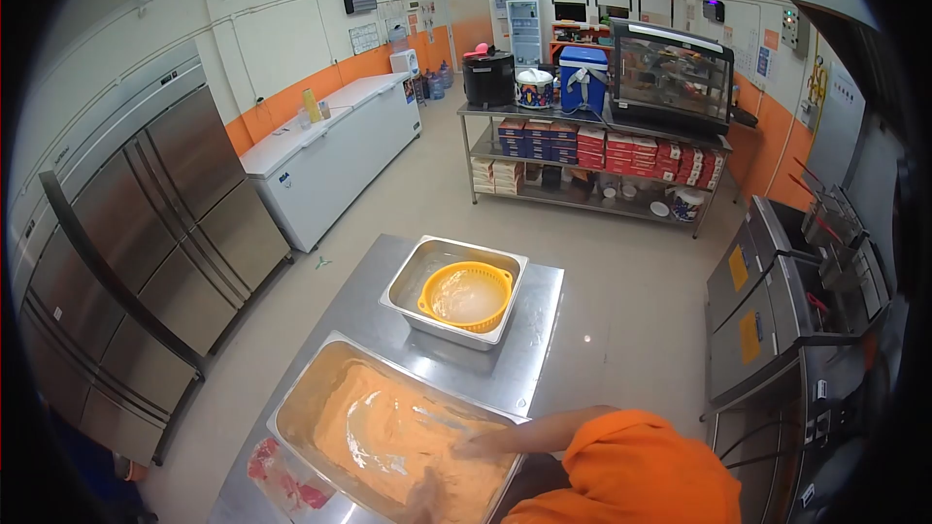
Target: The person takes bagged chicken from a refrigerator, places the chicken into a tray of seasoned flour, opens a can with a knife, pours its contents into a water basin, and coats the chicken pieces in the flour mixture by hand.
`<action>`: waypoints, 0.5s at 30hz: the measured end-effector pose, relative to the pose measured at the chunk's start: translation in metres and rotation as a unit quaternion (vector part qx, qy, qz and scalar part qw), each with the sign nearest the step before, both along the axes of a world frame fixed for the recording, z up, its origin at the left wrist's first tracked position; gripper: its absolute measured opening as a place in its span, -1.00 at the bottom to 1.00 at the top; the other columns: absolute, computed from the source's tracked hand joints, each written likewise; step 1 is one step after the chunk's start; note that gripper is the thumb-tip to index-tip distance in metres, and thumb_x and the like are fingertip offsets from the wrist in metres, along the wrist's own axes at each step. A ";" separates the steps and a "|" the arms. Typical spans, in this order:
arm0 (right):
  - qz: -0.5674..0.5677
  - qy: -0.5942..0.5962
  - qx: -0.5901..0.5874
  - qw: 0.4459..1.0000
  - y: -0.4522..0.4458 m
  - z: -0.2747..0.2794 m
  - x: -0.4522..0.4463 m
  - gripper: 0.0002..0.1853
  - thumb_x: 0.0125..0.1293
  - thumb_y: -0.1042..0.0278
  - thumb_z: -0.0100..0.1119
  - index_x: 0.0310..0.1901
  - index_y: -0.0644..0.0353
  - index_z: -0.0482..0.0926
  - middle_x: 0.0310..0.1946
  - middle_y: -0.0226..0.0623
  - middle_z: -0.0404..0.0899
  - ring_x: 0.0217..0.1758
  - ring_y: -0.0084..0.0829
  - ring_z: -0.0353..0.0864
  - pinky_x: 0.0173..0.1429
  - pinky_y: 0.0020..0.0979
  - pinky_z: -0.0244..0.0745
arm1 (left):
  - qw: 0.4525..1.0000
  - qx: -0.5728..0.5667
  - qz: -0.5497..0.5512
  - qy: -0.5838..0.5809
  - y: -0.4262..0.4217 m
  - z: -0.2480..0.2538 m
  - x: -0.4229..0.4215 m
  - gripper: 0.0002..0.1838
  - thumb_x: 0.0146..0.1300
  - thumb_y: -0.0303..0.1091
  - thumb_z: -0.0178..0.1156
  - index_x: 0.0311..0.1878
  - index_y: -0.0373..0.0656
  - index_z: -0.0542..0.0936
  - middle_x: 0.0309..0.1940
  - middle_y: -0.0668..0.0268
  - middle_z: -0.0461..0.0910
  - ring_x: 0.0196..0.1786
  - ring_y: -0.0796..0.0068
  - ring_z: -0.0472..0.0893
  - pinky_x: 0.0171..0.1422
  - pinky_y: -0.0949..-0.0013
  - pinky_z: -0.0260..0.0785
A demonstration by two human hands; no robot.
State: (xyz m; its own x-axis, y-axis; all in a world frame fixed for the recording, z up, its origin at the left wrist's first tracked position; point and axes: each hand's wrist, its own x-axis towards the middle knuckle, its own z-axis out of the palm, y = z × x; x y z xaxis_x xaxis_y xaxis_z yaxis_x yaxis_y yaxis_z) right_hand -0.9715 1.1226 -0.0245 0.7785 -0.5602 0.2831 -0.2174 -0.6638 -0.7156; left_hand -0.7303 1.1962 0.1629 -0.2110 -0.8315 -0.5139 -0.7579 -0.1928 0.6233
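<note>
The deep metal tub (pixel 303 393) sits at the near end of the steel desk (pixel 361 296), its floor spread with pale orange powder (pixel 354 427). Both hands are down in it. The right hand (pixel 481 443) reaches in over the right side from an orange sleeve (pixel 650 466), its fingers at the powder; the left hand (pixel 424 498) is at the near side of the tub, low in the view and dusted with the same powder. Both are blurred — I cannot tell whether either is spread, closed or gripping anything.

Beside the tub's left side, on the desk, lies a clear plastic bag (pixel 277 474) with red markings. Beyond the tub, apart from it, stands a smaller metal pan (pixel 412 275), and inside that a yellow basket (pixel 507 286) — a shiny, pale whitish content (pixel 464 295) shows within the basket's rim.
</note>
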 end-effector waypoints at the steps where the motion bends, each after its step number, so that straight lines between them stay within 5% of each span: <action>1: 0.002 0.004 0.001 1.000 0.005 0.017 0.003 -0.58 0.31 0.24 0.03 0.15 0.22 0.50 -0.15 0.09 0.58 -0.11 0.00 0.58 0.03 -0.06 0.47 | 0.998 0.008 0.043 0.046 0.001 0.001 0.002 -0.51 0.41 -0.21 0.05 0.32 -0.26 0.40 0.13 -0.07 0.52 0.20 0.00 0.51 0.27 0.04 0.39; 4: -0.079 0.239 0.162 0.954 0.006 0.092 0.022 -0.61 0.38 0.18 -0.01 0.11 0.23 0.51 -0.10 0.00 0.58 -0.12 -0.03 0.56 0.08 -0.08 0.43 | 0.974 0.012 0.149 0.169 0.001 0.005 0.010 -0.51 0.41 -0.22 0.03 0.33 -0.25 0.39 0.15 -0.06 0.51 0.21 0.01 0.50 0.28 0.05 0.38; 9: -0.253 0.164 0.367 0.880 -0.018 0.243 0.017 -0.54 0.37 0.10 0.06 0.14 0.27 0.49 -0.04 0.00 0.58 -0.02 -0.09 0.53 0.15 -0.13 0.41 | 0.953 -0.024 0.207 0.221 0.005 0.015 0.022 -0.52 0.42 -0.24 0.01 0.34 -0.24 0.38 0.18 -0.04 0.49 0.23 0.04 0.49 0.30 0.05 0.37; 12: -0.365 0.077 0.569 0.733 -0.016 0.284 0.017 -0.50 0.36 0.05 0.10 0.16 0.29 0.49 -0.01 0.00 0.58 0.04 -0.13 0.52 0.19 -0.16 0.40 | 0.951 -0.011 0.199 0.236 0.021 0.010 0.018 -0.52 0.43 -0.25 0.00 0.35 -0.23 0.38 0.20 -0.03 0.48 0.24 0.05 0.48 0.31 0.06 0.37; 15: -0.167 0.091 0.379 0.906 0.023 0.204 0.003 -0.61 0.38 0.16 0.03 0.06 0.30 0.55 -0.02 -0.01 0.58 0.03 -0.17 0.53 0.17 -0.14 0.40 | 0.951 0.023 0.171 0.256 0.041 -0.003 0.002 -0.52 0.43 -0.26 -0.01 0.36 -0.22 0.37 0.22 -0.02 0.47 0.26 0.07 0.47 0.32 0.06 0.36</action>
State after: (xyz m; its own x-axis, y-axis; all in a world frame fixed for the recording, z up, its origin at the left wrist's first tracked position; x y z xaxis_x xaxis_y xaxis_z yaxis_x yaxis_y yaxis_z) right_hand -0.9688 1.1452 0.1790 0.5253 -0.7524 -0.3974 -0.4748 0.1284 -0.8707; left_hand -0.7280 1.2371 0.1598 -0.1645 -0.8757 -0.4540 -0.2457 -0.4094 0.8787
